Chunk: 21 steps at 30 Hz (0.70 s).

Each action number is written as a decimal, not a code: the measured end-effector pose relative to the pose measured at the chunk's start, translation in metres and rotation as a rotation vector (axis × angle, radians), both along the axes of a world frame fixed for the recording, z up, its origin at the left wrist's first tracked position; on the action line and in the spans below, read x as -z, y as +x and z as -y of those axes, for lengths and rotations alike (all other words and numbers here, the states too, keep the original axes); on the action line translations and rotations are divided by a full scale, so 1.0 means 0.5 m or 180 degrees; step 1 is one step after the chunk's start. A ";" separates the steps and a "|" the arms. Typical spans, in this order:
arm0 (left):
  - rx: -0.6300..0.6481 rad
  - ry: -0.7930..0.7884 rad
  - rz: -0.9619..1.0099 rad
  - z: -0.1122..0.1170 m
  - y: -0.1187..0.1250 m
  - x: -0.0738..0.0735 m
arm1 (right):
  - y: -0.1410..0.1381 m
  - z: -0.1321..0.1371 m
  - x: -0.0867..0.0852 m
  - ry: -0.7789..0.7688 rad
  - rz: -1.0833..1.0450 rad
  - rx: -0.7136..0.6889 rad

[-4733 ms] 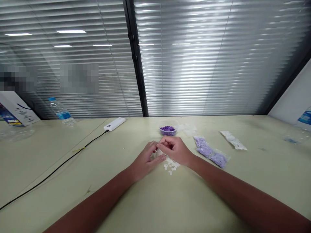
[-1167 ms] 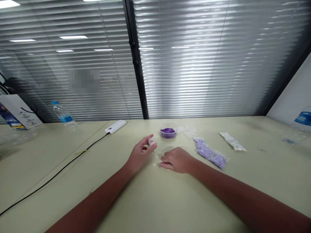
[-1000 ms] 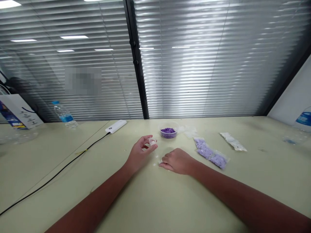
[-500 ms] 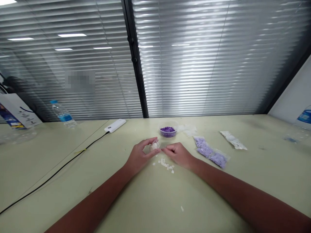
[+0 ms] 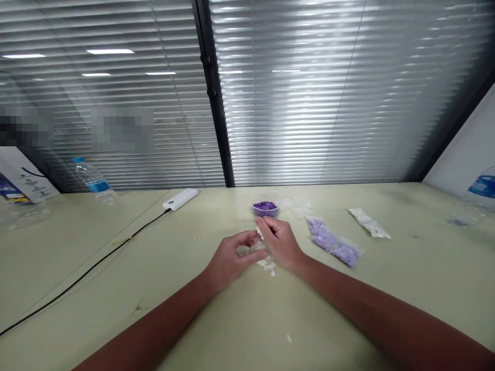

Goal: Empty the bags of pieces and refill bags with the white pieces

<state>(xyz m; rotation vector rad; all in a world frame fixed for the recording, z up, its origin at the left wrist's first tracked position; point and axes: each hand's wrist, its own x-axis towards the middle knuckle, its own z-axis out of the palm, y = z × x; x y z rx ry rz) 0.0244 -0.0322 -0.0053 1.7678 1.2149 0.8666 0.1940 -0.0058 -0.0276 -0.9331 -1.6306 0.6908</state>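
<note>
My left hand (image 5: 232, 257) is curved around a small clear plastic bag (image 5: 258, 247), thumb and fingers on its left side. My right hand (image 5: 280, 239) is closed at the bag's upper right, its thumb and fingertips pinched together over it. Some small white flat pieces (image 5: 259, 233) show just under the right fingertips; whether they lie inside the bag I cannot tell. More loose white chips (image 5: 267, 266) lie on the table below the hands, partly covered by the left thumb. One stray white piece (image 5: 289, 338) lies nearer to me.
Behind my hands stands a clear round tub (image 5: 266, 208) of purple pieces, beside crumpled clear plastic (image 5: 297, 206). Lilac packets (image 5: 332, 242) and a white packet (image 5: 369, 223) lie to the right. A white power bank (image 5: 181, 199) with a black cable (image 5: 116, 246) and a water bottle (image 5: 94, 181) are left.
My right hand has risen and turned over the upper part of the bag. My left hand has moved slightly right and toward me, now partly covering the loose chips.
</note>
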 end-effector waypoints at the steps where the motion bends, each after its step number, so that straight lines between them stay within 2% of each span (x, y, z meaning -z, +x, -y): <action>1: 0.0032 -0.0020 0.0066 -0.001 0.000 0.000 | 0.002 0.001 0.000 0.0069 0.0061 -0.0016; 6: -0.0045 -0.0062 0.0131 -0.006 -0.008 0.001 | 0.011 0.003 -0.003 0.0438 0.0278 -0.0035; 13: -0.0145 0.0120 0.0037 -0.008 -0.013 0.005 | 0.022 0.011 -0.018 0.0679 0.0253 -0.0210; 17: -0.0119 0.0231 -0.0071 -0.006 -0.016 -0.001 | 0.027 0.013 -0.021 0.0313 -0.0014 -0.0362; 21: -0.0119 0.0124 -0.0094 -0.003 -0.017 -0.009 | 0.037 0.005 -0.018 0.0037 -0.0384 -0.0373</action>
